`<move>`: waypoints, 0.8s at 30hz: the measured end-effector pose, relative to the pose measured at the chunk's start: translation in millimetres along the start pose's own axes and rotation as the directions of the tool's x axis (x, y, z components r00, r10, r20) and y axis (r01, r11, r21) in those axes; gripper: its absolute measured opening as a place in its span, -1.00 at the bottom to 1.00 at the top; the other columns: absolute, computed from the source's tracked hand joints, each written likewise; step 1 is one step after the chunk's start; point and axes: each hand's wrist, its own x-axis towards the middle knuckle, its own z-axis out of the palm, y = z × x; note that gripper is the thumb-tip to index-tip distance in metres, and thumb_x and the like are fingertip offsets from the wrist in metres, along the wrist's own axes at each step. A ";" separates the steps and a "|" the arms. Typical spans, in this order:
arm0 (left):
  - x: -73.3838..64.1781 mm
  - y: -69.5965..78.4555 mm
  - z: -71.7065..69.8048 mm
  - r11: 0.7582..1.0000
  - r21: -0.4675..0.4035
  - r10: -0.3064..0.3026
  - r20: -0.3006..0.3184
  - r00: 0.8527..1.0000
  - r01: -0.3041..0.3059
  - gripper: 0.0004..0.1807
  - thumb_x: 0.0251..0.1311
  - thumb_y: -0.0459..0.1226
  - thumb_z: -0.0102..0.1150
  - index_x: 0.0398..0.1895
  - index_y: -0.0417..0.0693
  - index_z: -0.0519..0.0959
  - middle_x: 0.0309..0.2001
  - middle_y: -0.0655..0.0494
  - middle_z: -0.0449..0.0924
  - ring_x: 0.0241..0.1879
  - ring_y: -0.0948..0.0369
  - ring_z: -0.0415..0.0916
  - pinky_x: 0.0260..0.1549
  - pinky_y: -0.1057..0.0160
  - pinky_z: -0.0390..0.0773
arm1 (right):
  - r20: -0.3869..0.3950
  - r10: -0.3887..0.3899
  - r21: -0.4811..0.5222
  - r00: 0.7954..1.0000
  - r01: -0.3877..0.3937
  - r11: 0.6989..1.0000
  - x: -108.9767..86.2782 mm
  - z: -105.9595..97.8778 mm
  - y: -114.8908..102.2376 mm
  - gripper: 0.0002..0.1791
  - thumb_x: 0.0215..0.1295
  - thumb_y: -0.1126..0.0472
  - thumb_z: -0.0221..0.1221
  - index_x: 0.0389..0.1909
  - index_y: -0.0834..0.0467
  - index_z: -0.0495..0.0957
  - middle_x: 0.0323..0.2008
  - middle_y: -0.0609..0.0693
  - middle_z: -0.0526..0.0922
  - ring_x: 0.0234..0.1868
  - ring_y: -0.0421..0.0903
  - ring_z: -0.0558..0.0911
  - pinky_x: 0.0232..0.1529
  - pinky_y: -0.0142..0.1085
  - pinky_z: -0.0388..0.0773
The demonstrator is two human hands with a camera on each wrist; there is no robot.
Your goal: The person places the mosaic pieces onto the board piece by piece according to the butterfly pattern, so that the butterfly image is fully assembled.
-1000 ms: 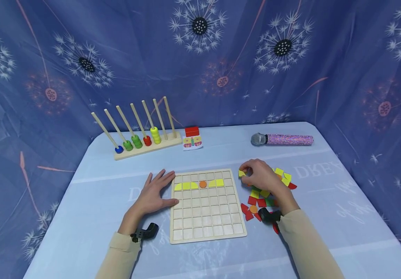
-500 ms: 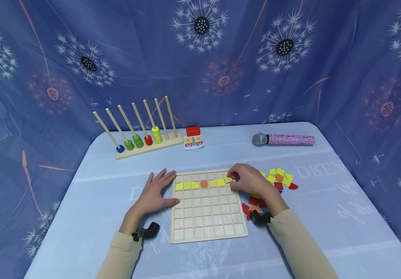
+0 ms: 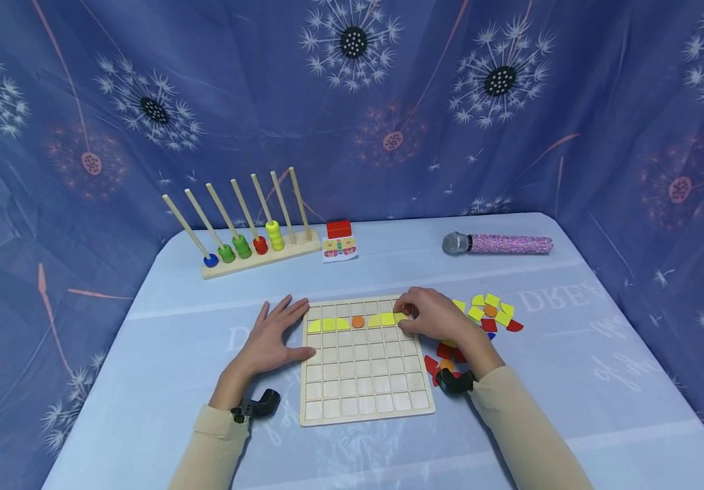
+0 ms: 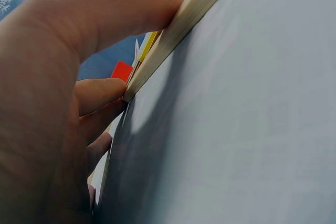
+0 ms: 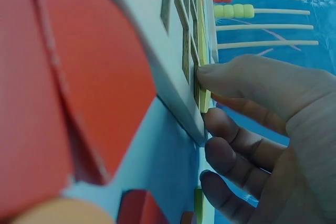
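A square wooden grid board (image 3: 366, 369) lies on the table. Along its second row sit yellow pieces (image 3: 328, 324) and an orange disc (image 3: 358, 321). My left hand (image 3: 268, 346) lies spread at the board's left side, its thumb and fingertips touching the edge; in the left wrist view the thumb (image 4: 131, 11) meets the wooden rim. At the row's right end, my right hand (image 3: 439, 318) pinches a yellow tile (image 3: 400, 317) between thumb and forefinger. The right wrist view shows that tile (image 5: 205, 100) at the board's surface, its shape partly covered by fingers.
Loose coloured pieces (image 3: 491, 311) lie right of the board, some under the right forearm. Behind stand a bead-peg rack (image 3: 266, 258), a red block (image 3: 339, 229) and a butterfly pattern card (image 3: 340, 249). A glittery microphone (image 3: 498, 244) lies at the back right.
My right hand has carried the yellow tile left from the loose pieces to the row's right end, and lowered it there. The left hand has stayed at the board's edge.
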 end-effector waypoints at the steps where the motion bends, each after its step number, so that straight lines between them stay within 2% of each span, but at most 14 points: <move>1: 0.2 -0.3 0.2 1.000 0.001 -0.003 0.003 1.000 0.003 0.04 -0.09 0.29 0.29 0.47 0.09 0.21 0.45 0.23 0.13 0.47 0.10 -0.19 0.36 -0.12 -0.38 | 0.000 0.004 -0.003 1.000 -0.004 1.000 -0.1 0.0 0.0 -0.69 0.01 0.04 0.43 -0.18 -0.03 0.67 -0.40 -0.14 0.51 -0.31 -0.15 0.45 -0.27 -0.28 0.45; 9: 1.1 -1.9 1.2 1.000 -0.005 -0.008 0.005 1.000 0.008 0.04 -0.09 0.31 0.27 0.47 0.11 0.21 0.45 0.26 0.12 0.47 0.12 -0.19 0.37 -0.10 -0.39 | 0.001 0.003 -0.004 1.000 -0.003 1.000 -1.6 -0.5 -0.4 -0.67 0.04 0.07 0.42 -0.14 0.01 0.67 -0.39 -0.13 0.51 -0.32 -0.14 0.45 -0.26 -0.27 0.44; 19: 0.8 -3.7 1.7 1.000 0.003 0.005 0.003 1.000 -0.005 0.04 -0.09 0.30 0.28 0.46 0.10 0.21 0.44 0.27 0.13 0.47 0.12 -0.19 0.37 -0.10 -0.38 | 0.014 -0.023 0.060 1.000 0.022 0.998 -6.2 -1.5 3.1 -0.68 0.07 0.18 0.39 -0.11 0.03 0.64 -0.37 -0.13 0.52 -0.33 -0.14 0.45 -0.27 -0.25 0.44; 24: 1.1 -2.6 1.1 1.000 0.007 0.018 -0.003 1.000 -0.018 0.05 -0.12 0.31 0.29 0.46 0.09 0.22 0.43 0.26 0.15 0.47 0.10 -0.17 0.36 -0.12 -0.36 | 0.020 -0.042 0.032 0.999 0.041 0.999 -6.1 -1.6 5.3 -0.69 0.13 0.17 0.35 -0.07 0.01 0.64 -0.34 -0.17 0.51 -0.31 -0.16 0.45 -0.25 -0.27 0.45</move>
